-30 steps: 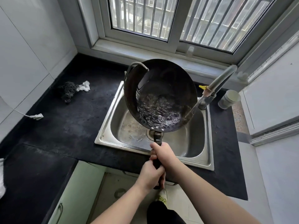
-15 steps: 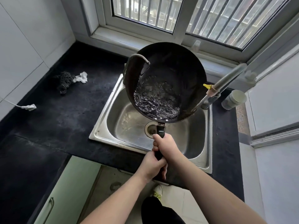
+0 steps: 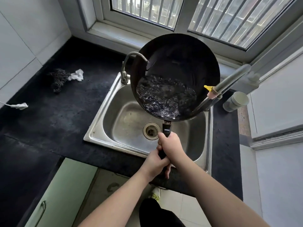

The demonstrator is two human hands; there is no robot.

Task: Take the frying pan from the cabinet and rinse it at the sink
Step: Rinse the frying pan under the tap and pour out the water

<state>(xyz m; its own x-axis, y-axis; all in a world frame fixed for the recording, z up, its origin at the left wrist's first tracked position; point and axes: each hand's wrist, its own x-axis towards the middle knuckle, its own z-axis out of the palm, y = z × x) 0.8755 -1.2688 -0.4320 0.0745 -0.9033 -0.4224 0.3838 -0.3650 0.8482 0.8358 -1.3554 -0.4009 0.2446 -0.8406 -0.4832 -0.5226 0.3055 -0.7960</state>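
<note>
A black bench [image 3: 54,122] wraps the corner under a barred window [image 3: 229,22], with a pale green cabinet door [image 3: 65,190] below its front edge. Set into the bench is a steel sink [image 3: 129,122] with its drain [image 3: 151,131] uncovered near the front.

The frying pan [image 3: 188,63] is held in the air above the sink, tilted so its near edge sits low; water [image 3: 165,97] is pooled and rippling in that lower part. The curved tap [image 3: 131,58] rises from the sink's back left corner, and its spout reaches over the pan's left rim. A grey pipe [image 3: 232,79] with a yellow tag slants in from the right, and its lower end passes behind the pan's right edge.

Both hands hold the pan's black handle over the front of the sink. The right hand [image 3: 170,146] is farther up the handle, fingers wrapped tightly round it. The left hand [image 3: 154,163] is just behind and touching it, fingers likewise closed round the handle's end.

On the bench left of the sink lie a dark scouring pad [image 3: 59,78] and a crumpled white scrap [image 3: 77,75] touching it. A small grey jar [image 3: 236,101] stands on the right side.
</note>
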